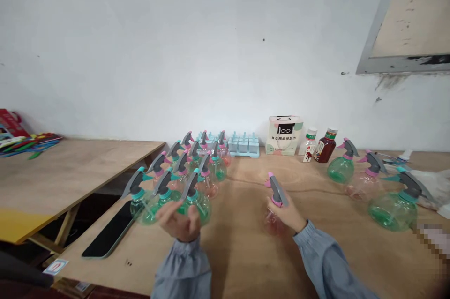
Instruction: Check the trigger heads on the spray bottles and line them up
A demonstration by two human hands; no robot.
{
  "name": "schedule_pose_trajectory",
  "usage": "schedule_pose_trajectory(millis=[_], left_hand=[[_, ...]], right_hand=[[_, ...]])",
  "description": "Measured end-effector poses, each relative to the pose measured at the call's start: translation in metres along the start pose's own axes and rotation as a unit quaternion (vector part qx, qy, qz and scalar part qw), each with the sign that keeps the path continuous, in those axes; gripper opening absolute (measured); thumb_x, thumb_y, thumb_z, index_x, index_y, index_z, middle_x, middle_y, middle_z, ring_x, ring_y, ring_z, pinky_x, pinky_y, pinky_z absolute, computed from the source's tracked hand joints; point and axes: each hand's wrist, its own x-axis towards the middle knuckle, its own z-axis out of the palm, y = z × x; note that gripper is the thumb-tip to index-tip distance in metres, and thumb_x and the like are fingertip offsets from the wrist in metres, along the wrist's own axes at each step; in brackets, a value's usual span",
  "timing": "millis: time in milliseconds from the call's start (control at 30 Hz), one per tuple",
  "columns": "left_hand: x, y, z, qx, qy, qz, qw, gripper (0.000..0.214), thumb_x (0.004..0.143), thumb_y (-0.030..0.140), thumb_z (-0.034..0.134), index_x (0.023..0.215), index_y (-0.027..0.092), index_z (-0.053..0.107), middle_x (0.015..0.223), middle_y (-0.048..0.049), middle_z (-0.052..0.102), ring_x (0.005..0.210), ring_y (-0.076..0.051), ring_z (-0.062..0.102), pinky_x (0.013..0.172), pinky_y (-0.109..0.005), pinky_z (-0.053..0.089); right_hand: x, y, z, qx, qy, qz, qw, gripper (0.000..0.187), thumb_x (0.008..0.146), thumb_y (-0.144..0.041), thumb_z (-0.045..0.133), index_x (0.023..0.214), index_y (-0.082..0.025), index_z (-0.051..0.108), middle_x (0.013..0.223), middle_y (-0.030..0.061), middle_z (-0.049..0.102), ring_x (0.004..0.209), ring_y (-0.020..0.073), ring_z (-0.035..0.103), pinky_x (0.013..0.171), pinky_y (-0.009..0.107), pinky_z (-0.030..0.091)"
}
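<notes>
My right hand is wrapped round the neck of a pink spray bottle with a grey and pink trigger head, upright over the middle of the table. My left hand is in front of a green spray bottle, thumb and fingers apart and slightly blurred. Whether it touches that bottle I cannot tell. Behind it, rows of spray bottles with green or pink bodies stand close together, among them a green spray bottle at the front left and a pink spray bottle.
A black phone lies at the left table edge. At the back stand light-blue moulds, a paper bag, a white bottle and a dark red bottle. More spray bottles, including a green one, stand right.
</notes>
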Motion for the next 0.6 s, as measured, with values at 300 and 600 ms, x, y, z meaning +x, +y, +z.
schedule_pose_trajectory(millis=[300, 600], left_hand=[[-0.003, -0.018, -0.031, 0.24, -0.286, -0.031, 0.927, 0.086, 0.079, 0.077, 0.044, 0.125, 0.005, 0.051, 0.103, -0.0208, 0.066, 0.097, -0.037, 0.064, 0.08, -0.048, 0.052], [-0.05, 0.018, 0.007, 0.265, -0.343, 0.057, 0.899, 0.054, 0.081, 0.059, 0.06, 0.107, 0.012, 0.057, 0.093, -0.0139, 0.064, 0.086, -0.031, 0.065, 0.071, -0.04, 0.052]], right_hand=[[0.011, -0.001, -0.024, 0.063, -0.026, 0.157, 0.985, 0.027, 0.07, -0.049, 0.069, 0.081, -0.025, 0.069, 0.084, 0.0051, 0.07, 0.078, 0.0202, 0.063, 0.073, 0.035, 0.053], [0.025, -0.01, -0.045, 0.278, -0.043, 0.262, 0.923, 0.04, 0.06, -0.045, 0.076, 0.092, -0.021, 0.072, 0.095, 0.0092, 0.076, 0.1, 0.0291, 0.068, 0.088, 0.04, 0.05]])
